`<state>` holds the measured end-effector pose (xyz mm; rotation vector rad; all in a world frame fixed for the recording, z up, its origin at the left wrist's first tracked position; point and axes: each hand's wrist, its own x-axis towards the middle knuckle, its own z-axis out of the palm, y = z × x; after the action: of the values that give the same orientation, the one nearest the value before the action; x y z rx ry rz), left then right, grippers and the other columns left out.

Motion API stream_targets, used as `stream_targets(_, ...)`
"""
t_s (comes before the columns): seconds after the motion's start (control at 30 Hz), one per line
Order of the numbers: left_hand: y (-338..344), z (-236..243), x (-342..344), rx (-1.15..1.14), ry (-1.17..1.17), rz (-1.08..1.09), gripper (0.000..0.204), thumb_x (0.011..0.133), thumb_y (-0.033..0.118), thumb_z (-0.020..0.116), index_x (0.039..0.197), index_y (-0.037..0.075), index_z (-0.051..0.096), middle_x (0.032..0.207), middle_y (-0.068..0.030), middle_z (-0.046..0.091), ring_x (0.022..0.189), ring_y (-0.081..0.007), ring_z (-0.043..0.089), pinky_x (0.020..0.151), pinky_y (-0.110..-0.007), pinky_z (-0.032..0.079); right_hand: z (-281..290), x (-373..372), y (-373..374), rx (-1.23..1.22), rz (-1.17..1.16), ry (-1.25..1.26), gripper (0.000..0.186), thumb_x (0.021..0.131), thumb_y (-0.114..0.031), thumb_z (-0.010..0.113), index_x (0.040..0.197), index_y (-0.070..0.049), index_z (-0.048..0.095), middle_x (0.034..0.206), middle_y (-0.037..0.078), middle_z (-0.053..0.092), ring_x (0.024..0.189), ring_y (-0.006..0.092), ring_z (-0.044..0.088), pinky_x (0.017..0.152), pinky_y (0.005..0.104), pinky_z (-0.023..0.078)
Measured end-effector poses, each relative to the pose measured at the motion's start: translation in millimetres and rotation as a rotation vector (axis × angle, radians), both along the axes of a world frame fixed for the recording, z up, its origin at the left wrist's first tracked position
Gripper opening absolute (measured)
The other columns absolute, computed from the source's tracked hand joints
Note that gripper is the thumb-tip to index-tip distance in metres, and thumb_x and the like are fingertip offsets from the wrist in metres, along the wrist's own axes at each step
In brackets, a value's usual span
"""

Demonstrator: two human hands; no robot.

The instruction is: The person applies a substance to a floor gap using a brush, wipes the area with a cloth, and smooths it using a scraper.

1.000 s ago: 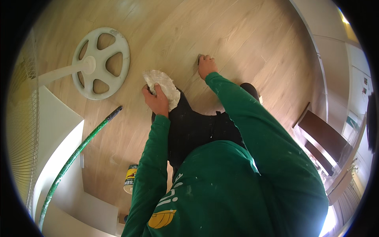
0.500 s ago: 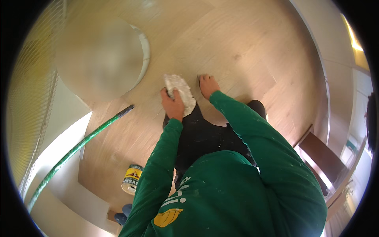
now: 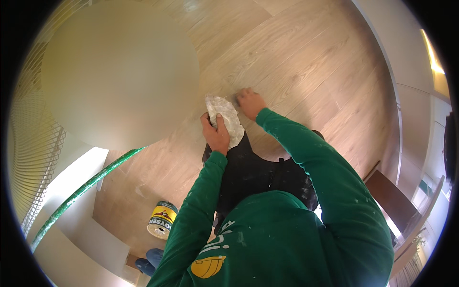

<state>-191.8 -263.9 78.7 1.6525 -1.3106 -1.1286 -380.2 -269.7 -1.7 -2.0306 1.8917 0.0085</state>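
Observation:
My left hand (image 3: 216, 136) grips a crumpled, off-white rag or sheet (image 3: 224, 114); I cannot tell cloth from paper. Its thumb lies on top, in front of my left knee. To the right, my right hand (image 3: 251, 104) is low over the wooden floor (image 3: 306, 62), fingers curled. A small dark, blurred thing shows at its fingertips, its kind unclear. A short gap separates this hand from the rag.
A green, paint-flecked pole (image 3: 86, 185) slants across the left side, beside a wire guard (image 3: 36, 158). A yellow-and-dark can (image 3: 162, 220) stands left of my left arm. Brown furniture (image 3: 391, 195) is at right. A large blurred disc covers the upper left.
My left hand and the rag have shifted slightly right and down in view. My right hand has moved a little left. The blurred disc covers more, including the pole's tip.

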Motion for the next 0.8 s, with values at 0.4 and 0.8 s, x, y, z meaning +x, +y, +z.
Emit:
stream_targets(0.4,-5,-13,8,0.010,0.054,0.086,0.034,0.102,0.017,0.062,0.126,-0.005,0.054,0.115,-0.0195,0.065,0.102,-0.0276,0.063,0.094,-0.039,0.049,-22,45,-40,-0.128,0.073,0.136,0.025,0.087,-0.017,0.065,0.108,-0.004,0.072,0.113,0.012,0.063,0.110,0.0333,0.058,0.081,0.0387,0.058)
stream_targets(0.8,-3,-8,9,0.062,0.069,0.076,0.033,0.102,0.017,0.062,0.126,-0.004,0.055,0.116,-0.0176,0.065,0.103,-0.0257,0.062,0.094,-0.038,0.049,7,57,-79,0.148,-0.111,0.108,0.028,0.091,-0.012,0.065,0.114,0.001,0.073,0.118,0.018,0.065,0.113,0.0345,0.062,0.087,0.0369,0.060)
